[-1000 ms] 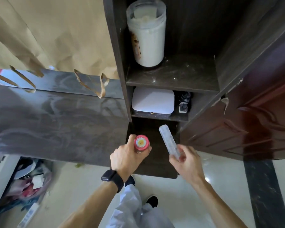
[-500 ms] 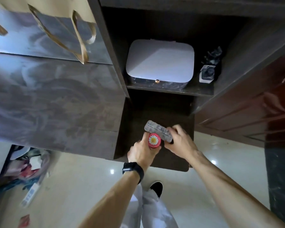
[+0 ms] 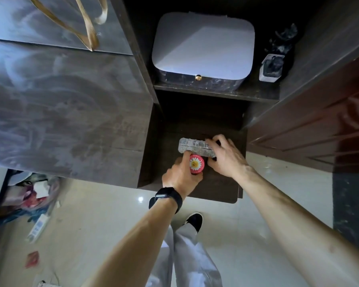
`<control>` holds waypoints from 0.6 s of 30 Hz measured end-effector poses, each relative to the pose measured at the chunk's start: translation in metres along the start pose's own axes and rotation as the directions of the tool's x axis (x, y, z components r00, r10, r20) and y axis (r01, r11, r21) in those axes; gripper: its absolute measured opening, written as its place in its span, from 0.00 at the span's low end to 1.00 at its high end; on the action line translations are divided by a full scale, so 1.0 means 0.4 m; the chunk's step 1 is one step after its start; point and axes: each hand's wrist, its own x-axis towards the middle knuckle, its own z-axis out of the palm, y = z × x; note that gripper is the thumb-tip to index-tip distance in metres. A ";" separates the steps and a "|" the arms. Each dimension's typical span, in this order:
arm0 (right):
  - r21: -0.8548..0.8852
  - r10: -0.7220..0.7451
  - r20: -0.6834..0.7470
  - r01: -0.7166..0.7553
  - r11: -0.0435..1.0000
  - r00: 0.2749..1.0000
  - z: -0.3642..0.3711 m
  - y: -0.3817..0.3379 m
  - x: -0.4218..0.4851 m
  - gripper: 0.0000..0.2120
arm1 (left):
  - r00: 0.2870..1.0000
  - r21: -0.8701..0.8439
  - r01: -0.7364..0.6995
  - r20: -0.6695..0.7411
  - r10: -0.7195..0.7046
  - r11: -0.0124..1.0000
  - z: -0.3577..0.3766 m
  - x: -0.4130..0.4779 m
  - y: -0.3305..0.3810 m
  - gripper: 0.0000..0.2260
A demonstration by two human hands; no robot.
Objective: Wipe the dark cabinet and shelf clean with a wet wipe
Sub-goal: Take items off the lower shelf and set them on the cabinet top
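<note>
The dark cabinet (image 3: 66, 104) has a dusty, streaked top on the left and open shelves on the right. On the lowest dark shelf (image 3: 220, 187) my left hand (image 3: 180, 177) grips a small jar with a pink daisy lid (image 3: 197, 164). Just right of it my right hand (image 3: 226, 158) holds a clear oblong plastic case (image 3: 193, 146) that lies flat on the shelf. No wet wipe is in view.
A white rounded box (image 3: 203, 44) sits on the shelf above, with a small black-and-white item (image 3: 272, 67) to its right. A reddish wooden door (image 3: 319, 121) stands at right. Clutter (image 3: 31, 193) lies on the tiled floor at left. Paper bag handles (image 3: 91, 27) hang over the cabinet top.
Both hands moved down and forward to the lowest shelf with the jar and the clear case. The case went from upright to lying flat. My view dropped lower.
</note>
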 end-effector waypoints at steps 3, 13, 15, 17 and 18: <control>0.043 0.032 -0.007 -0.032 0.999 0.999 0.000 -0.002 -0.012 0.37 | 0.999 0.030 0.009 0.047 -0.010 0.999 -0.004 -0.007 0.002 0.33; 0.628 0.391 -0.384 -0.073 0.775 0.836 -0.207 -0.165 -0.205 0.19 | 0.934 0.000 -0.275 -0.237 0.267 0.961 -0.288 -0.120 0.058 0.28; 0.758 0.497 -0.393 -0.033 0.651 0.773 -0.280 -0.213 -0.205 0.18 | 0.890 0.010 -0.289 -0.365 0.273 0.957 -0.388 -0.113 0.082 0.33; 0.845 0.598 -0.338 -0.045 0.533 0.726 -0.354 -0.256 -0.184 0.21 | 0.856 0.023 -0.283 -0.444 0.263 0.959 -0.483 -0.093 0.107 0.38; 0.887 0.643 -0.282 -0.062 0.457 0.712 -0.387 -0.272 -0.164 0.24 | 0.840 0.032 -0.281 -0.474 0.262 0.959 -0.526 -0.078 0.120 0.40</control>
